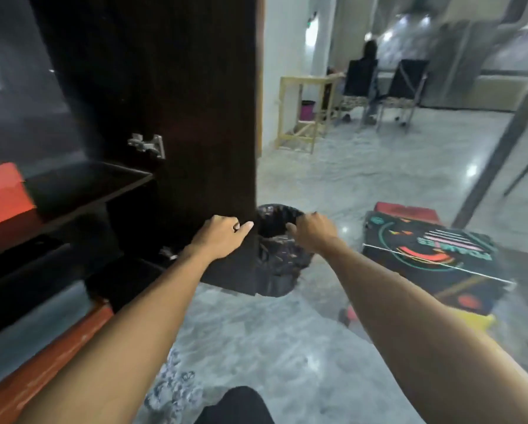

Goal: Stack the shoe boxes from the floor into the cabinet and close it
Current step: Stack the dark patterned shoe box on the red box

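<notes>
The dark wooden cabinet stands open on the left, its door (177, 102) swung out toward me. An orange shoe box (2, 191) sits on a dark shelf (88, 182) inside. Another orange box (57, 359) lies at the bottom left. A black patterned shoe box (434, 258) rests on other boxes on the floor at right, with a red one (406, 209) behind it. My left hand (219, 237) hovers at the door's lower edge, fingers loosely curled, holding nothing. My right hand (314, 231) reaches forward, loosely curled and empty.
A bin lined with a black bag (281, 252) stands just behind the door's edge. The grey marble floor (287, 347) stretches ahead. Farther back are a wooden frame table (299, 114), two dark chairs (406, 87) and a seated person (369, 62).
</notes>
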